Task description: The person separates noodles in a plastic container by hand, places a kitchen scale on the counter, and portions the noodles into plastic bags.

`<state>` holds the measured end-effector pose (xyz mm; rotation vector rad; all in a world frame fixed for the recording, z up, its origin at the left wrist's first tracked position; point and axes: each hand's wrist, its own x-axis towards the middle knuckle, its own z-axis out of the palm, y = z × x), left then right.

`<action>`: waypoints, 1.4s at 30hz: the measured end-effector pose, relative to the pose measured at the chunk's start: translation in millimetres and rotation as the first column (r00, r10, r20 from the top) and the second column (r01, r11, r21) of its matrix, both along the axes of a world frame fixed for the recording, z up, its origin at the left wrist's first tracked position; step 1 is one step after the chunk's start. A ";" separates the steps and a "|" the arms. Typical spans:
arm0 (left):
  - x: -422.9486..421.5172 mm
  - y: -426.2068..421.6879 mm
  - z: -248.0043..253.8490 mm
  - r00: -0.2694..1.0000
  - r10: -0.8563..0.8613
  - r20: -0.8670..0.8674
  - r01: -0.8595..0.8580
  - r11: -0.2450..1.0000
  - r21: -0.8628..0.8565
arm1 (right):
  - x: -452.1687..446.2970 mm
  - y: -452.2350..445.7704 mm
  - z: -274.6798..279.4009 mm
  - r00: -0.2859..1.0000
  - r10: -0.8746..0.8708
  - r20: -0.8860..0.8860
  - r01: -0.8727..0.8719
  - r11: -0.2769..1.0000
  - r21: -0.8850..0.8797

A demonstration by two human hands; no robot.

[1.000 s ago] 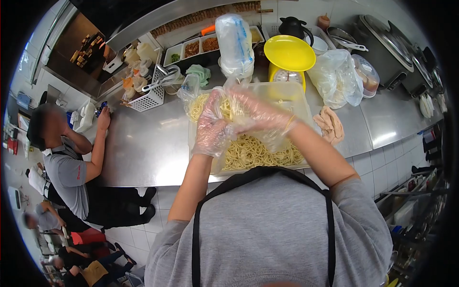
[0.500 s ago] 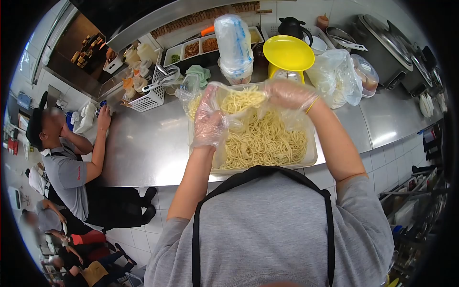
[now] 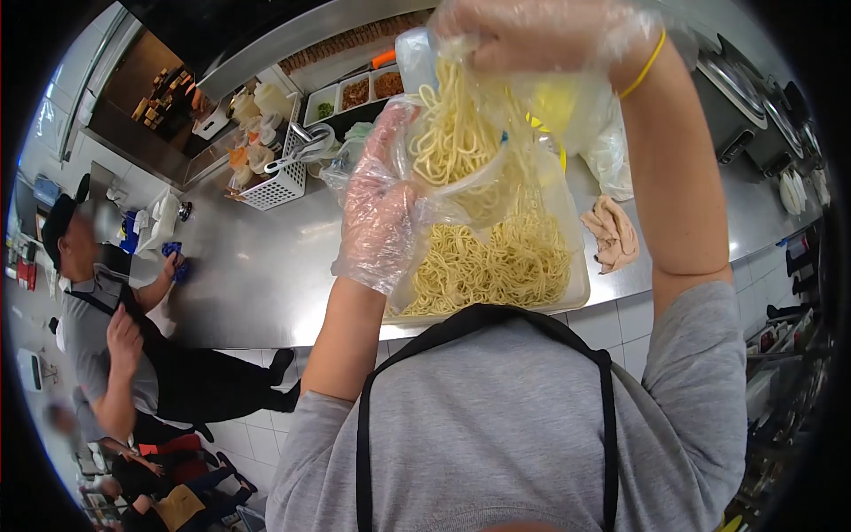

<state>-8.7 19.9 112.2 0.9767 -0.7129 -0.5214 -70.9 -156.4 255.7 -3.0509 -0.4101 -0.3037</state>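
Note:
My left hand point(image 3: 379, 199), in a clear plastic glove, grips what looks like a clear plastic bag point(image 3: 461, 183) near its rim. My right hand point(image 3: 532, 37), also gloved and with a yellow band at the wrist, is raised high, its fingers closed on a bunch of noodles point(image 3: 454, 133). The strands hang down at the bag's mouth, and some fall further right. Below both hands sits a pale rectangular tub point(image 3: 578, 266) with a heap of loose yellow noodles point(image 3: 492, 270). Part of the bag is hidden by strands and glare.
A white basket point(image 3: 279, 188) with bottles and utensils stands left. Topping trays point(image 3: 355, 92) line the back. A yellow scale point(image 3: 558, 151) is mostly hidden by my right hand. A beige cloth point(image 3: 610, 233) lies right of the tub. A co-worker point(image 3: 115, 301) stands left.
My right hand has risen from beside the bag, drawing noodles upward. My left hand stays near its place with the bag. The beige cloth now shows; the co-worker has lowered an arm and shifted.

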 end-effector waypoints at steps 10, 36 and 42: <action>12.9 1.0 -47.2 0.990 0.001 -0.140 0.029 0.977 0.210 | 41.8 43.2 -21.6 0.984 -0.098 -0.150 0.039 0.935 -0.352; 36.0 14.0 -94.0 0.994 -0.025 -0.103 0.056 0.950 0.308 | -1.1 -18.6 -176.9 0.998 -0.044 0.044 -0.005 0.644 0.765; 33.4 1.6 -75.2 0.996 0.066 -0.056 -0.032 0.886 0.463 | 38.1 9.9 -202.4 0.993 0.116 -0.003 -0.084 0.735 0.673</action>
